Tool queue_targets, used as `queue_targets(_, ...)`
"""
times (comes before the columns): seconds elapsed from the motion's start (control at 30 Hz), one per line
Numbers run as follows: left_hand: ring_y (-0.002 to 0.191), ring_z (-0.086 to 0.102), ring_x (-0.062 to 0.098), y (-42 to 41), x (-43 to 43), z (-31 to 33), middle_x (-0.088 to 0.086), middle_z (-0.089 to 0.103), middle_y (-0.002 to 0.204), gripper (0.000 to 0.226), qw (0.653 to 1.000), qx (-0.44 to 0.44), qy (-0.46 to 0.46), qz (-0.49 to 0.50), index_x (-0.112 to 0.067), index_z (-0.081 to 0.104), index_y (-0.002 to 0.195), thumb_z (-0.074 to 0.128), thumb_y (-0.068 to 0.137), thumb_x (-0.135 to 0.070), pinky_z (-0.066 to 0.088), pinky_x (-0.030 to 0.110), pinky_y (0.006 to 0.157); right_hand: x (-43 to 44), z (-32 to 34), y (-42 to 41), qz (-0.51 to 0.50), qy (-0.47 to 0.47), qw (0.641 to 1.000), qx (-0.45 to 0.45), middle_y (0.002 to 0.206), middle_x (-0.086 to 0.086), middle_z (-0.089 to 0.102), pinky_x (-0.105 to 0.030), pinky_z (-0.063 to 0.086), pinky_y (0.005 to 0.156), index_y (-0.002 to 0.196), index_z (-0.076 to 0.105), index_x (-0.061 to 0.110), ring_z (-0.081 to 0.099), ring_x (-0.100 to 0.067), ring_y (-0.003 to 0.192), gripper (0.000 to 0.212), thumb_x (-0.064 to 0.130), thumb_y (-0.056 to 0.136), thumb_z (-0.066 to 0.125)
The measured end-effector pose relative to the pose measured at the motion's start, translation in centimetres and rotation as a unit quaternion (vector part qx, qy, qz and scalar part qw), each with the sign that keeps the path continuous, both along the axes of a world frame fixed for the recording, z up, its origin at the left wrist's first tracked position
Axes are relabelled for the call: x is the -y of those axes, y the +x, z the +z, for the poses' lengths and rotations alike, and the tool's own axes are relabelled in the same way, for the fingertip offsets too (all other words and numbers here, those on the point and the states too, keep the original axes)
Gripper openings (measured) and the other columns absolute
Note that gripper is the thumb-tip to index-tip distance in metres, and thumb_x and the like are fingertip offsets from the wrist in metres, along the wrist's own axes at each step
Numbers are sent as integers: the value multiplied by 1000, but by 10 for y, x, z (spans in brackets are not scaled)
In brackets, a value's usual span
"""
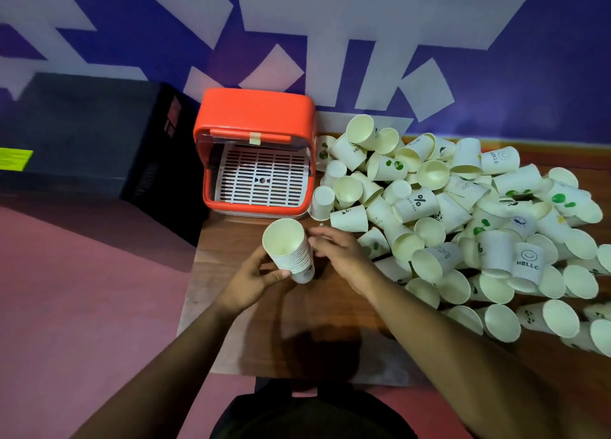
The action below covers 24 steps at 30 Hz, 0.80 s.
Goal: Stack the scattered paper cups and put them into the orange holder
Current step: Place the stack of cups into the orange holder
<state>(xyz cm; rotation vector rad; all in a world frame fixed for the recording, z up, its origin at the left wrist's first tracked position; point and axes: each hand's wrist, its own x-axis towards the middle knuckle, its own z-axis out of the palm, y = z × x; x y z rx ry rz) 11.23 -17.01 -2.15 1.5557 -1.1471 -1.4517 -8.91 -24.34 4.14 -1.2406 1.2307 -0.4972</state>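
Note:
A stack of several nested white paper cups (289, 248) stands tilted over the wooden table (297, 323), mouth up toward me. My left hand (254, 281) grips the stack's lower part from the left. Just right of the stack, my right hand (340, 255) hovers with relaxed fingers and holds nothing. The orange holder (256, 121) sits at the table's far left with its lid raised; the white slotted tray (263, 179) inside holds no cups. A big heap of scattered cups (463, 214) fills the table's right side.
A black box (92, 141) stands left of the holder, against the blue and white wall. The table's left edge drops to a pinkish floor (82, 290). Bare wood lies between my arms and in front of the holder.

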Motion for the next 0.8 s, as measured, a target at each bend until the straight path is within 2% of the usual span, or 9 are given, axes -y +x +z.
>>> queue_targets(0.1, 117, 62, 14, 35, 17, 18, -2, 67, 123, 55, 999, 21, -23, 19, -17, 54, 133, 78, 83, -11, 53, 28, 94, 10, 6, 33, 47, -18, 998, 42, 119, 15, 65, -37, 50, 100, 109, 59, 55, 59, -7, 115, 39, 19, 93, 64)
queue_targets(0.2, 122, 60, 16, 68, 39, 29, -1, 65, 130, 63, 997, 61, -51, 23, -20, 53, 137, 81, 81, -21, 52, 31, 97, 25, 13, 67, 70, -23, 995, 63, 125, 13, 60, -25, 49, 97, 118, 52, 52, 57, -5, 118, 47, 17, 91, 67)
queue_targets(0.27, 123, 60, 19, 86, 54, 34, 2, 63, 131, 61, 995, 77, -60, 34, -19, 53, 136, 81, 82, -13, 53, 26, 97, 39, 13, 84, 85, -38, 994, 56, 128, 17, 53, -8, 43, 89, 130, 47, 42, 51, 9, 114, 53, 16, 89, 70)
queue_targets(0.33, 120, 62, 19, 100, 69, 38, 2, 64, 130, 63, 992, 91, -80, 43, -20, 51, 136, 81, 81, -10, 52, 29, 98, 55, 14, 98, 97, -56, 993, 44, 124, 27, 47, -1, 35, 86, 133, 45, 40, 43, 22, 109, 58, 16, 87, 71)
queue_targets(0.43, 117, 61, 13, 116, 90, 36, -4, 64, 127, 65, 986, 127, -97, 46, -26, 51, 137, 82, 80, -15, 50, 34, 102, 75, 2, 114, 93, -68, 993, 36, 131, 25, 44, -8, 31, 100, 141, 42, 31, 36, 14, 122, 68, 11, 85, 73)
queue_targets(0.53, 116, 60, 9, 128, 105, 28, -9, 64, 126, 65, 982, 163, -90, 36, -30, 52, 137, 82, 80, -21, 50, 37, 102, 89, -13, 128, 93, -88, 992, 22, 136, 16, 51, -24, 36, 110, 143, 42, 26, 44, 13, 122, 72, 10, 81, 76)
queue_targets(0.6, 117, 60, 8, 135, 114, 21, -13, 63, 128, 67, 979, 181, -87, 24, -33, 51, 138, 82, 79, -21, 50, 38, 103, 97, -27, 135, 94, -105, 990, 0, 134, 13, 57, -33, 40, 110, 139, 47, 28, 51, 3, 124, 68, 16, 79, 78)
queue_targets(0.73, 120, 58, 6, 142, 134, 8, -12, 61, 129, 66, 983, 170, -69, 21, -33, 49, 135, 79, 81, -10, 48, 37, 107, 110, -49, 148, 74, -128, 987, -57, 133, 10, 60, -37, 46, 105, 137, 49, 26, 54, -5, 122, 64, 24, 80, 77)
queue_targets(0.8, 122, 57, 8, 144, 144, 2, -8, 60, 130, 63, 987, 145, -65, 17, -31, 48, 134, 78, 82, -12, 48, 38, 108, 117, -59, 155, 55, -132, 986, -91, 125, 7, 64, -41, 50, 98, 131, 52, 25, 60, -12, 114, 56, 28, 80, 77)
